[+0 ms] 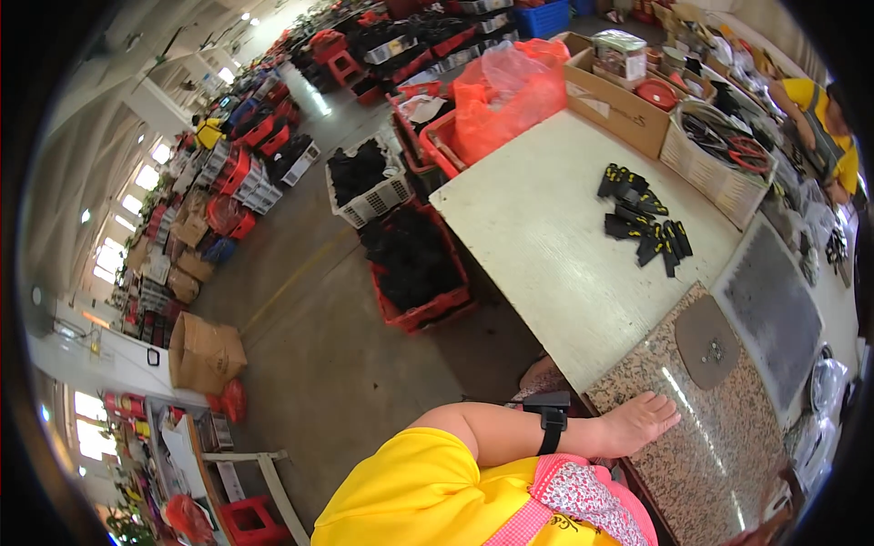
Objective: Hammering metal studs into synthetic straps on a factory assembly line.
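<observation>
Cluttered workshop (300, 364); left fingers (659, 411) seemingly rest on speckled slab (692, 478).

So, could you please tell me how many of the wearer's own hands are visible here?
1: the left hand, on or just above the speckled slab, lower left of the brown pad in the picture. The right may be hidden or out of frame.

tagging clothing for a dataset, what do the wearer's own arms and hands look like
The left arm has a short yellow sleeve. Near the wrist is a black strap with a dark, boxy device. The left hand is bare, without a glove. The right arm and hand cannot be made out.
</observation>
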Tool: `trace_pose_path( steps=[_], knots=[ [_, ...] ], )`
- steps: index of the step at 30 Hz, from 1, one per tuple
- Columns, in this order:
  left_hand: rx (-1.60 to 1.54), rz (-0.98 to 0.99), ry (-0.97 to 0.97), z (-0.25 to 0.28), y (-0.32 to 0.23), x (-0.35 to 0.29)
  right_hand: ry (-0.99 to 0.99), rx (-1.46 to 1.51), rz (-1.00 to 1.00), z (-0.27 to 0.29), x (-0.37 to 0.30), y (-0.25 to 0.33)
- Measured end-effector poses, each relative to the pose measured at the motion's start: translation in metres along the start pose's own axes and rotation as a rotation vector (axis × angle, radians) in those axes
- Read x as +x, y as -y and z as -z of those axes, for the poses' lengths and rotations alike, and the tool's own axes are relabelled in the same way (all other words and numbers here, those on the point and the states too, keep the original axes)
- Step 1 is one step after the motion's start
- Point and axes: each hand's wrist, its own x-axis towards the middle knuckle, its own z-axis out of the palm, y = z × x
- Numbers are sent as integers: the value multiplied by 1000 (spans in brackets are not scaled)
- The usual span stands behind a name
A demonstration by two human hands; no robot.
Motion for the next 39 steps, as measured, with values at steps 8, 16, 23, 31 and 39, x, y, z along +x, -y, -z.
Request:
trace_pose_path(
  steps=[8, 16, 23, 31, 39],
  knots=[
    [-161, -119, 37, 18, 15, 5, -463, -89, 8, 16, 2, 7],
    [-116, -118, 163, 27, 10, 2, 372, -199, -8, -88, -24, 19],
    [-54, -138, 217, 32, 1, 3, 486, -418, 161, -100, -26, -1],
    [-101, -127, 159, 51, 33, 66, 547, -640, 190, -108, -22, 7],
    [65, 67, 272, 40, 60, 47, 545, -623, 191, -111, -18, 10]
  ],
)
